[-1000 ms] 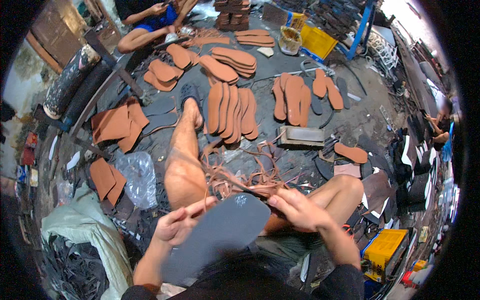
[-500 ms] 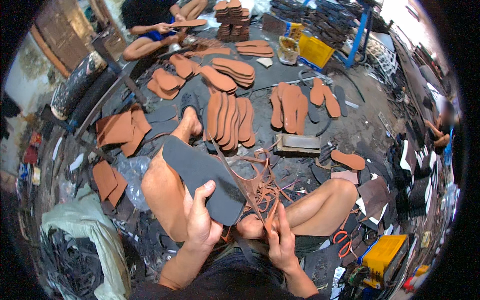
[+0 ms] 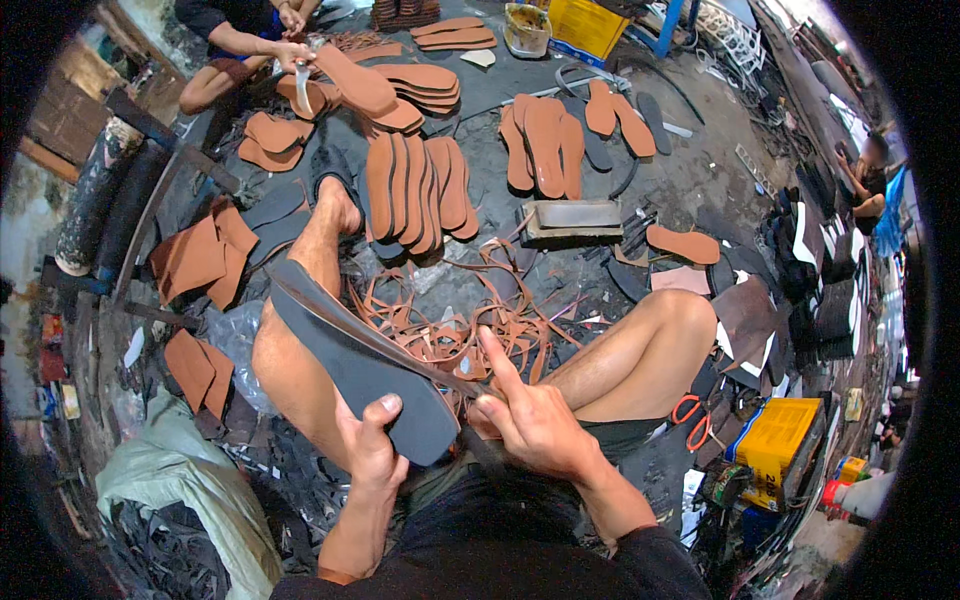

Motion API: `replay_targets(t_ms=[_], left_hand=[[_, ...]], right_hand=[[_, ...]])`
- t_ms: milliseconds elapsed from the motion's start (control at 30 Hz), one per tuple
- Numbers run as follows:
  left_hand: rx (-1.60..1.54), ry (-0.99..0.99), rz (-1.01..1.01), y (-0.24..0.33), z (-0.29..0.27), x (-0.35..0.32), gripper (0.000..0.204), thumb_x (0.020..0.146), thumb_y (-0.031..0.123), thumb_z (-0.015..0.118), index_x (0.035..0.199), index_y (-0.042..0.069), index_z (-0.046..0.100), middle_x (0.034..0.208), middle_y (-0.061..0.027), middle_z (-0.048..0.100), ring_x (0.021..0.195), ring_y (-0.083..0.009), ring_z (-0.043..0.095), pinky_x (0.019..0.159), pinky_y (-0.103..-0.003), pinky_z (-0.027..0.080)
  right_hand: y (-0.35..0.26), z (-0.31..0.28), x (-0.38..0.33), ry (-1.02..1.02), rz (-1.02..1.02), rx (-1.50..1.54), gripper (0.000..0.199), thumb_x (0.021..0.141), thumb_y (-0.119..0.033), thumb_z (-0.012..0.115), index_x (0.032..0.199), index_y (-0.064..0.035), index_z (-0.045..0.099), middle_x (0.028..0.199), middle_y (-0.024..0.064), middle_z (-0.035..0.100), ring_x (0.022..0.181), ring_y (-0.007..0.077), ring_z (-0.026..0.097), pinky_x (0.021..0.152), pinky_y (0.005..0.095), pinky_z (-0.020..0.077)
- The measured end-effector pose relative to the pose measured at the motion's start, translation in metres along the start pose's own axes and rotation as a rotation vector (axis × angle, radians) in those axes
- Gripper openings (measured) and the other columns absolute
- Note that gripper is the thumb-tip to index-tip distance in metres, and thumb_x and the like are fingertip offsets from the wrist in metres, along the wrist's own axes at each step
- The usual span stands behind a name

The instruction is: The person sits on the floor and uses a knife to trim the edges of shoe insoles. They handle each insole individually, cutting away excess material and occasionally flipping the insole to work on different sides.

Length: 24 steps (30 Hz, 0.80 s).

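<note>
My left hand is closed on a dark grey shoe sole, its thumb flat on the upper face near the heel end. The sole slants from my left knee down toward my lap. Along its right edge runs a thin brown-edged strip, which reaches my right hand. The thumb of that hand presses near the strip's end, while the index finger points up and away. Whether a tool is in the right hand is hidden. Beyond the sole lies a tangle of brown offcut strips between my legs.
Several brown insoles lie in rows ahead, by a rectangular block. Orange-handled scissors and a yellow container are at right. A pale sack stands at left. A co-worker's hand holds a blade far left.
The sole has turned, its far end swinging left and down. The strip now lies close along its edge. My right hand has shifted up and its index finger has extended. The co-worker's hands have moved.
</note>
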<state>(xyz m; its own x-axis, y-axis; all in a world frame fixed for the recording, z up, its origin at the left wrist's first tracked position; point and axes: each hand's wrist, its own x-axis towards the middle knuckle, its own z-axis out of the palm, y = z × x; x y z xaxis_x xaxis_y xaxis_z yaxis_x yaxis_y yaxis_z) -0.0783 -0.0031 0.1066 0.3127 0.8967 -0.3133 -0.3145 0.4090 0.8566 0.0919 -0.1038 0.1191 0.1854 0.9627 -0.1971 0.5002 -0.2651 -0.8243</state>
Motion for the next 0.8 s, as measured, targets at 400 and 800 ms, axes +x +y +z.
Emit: replay_targets(t_ms=[400,800], left_hand=[[-0.021,-0.18,0.347,-0.005,-0.022,0.006,0.047,0.081,0.024,0.079,0.113,0.006,0.049,0.105,-0.0113,0.064,0.106,-0.0269,0.062,0.094,-0.041,0.049],[1.037,0.177,1.337,0.027,0.004,0.047,0.037,0.081,0.008,0.071,0.116,0.011,0.06,0.139,-0.0192,0.05,0.132,-0.0412,0.042,0.115,-0.055,0.022]], right_hand=[[0.015,-0.004,0.039,0.225,-0.203,0.409,0.055,0.104,-0.031,0.04,0.152,-0.0103,0.025,0.114,0.016,0.066,0.067,0.0161,0.057,0.061,0.0294,0.0469],[0.009,0.025,-0.051,0.202,0.166,1.211,0.027,0.084,0.002,0.069,0.107,0.0085,0.056,0.084,0.0162,0.068,0.065,0.0208,0.069,0.049,0.0252,0.0528]])
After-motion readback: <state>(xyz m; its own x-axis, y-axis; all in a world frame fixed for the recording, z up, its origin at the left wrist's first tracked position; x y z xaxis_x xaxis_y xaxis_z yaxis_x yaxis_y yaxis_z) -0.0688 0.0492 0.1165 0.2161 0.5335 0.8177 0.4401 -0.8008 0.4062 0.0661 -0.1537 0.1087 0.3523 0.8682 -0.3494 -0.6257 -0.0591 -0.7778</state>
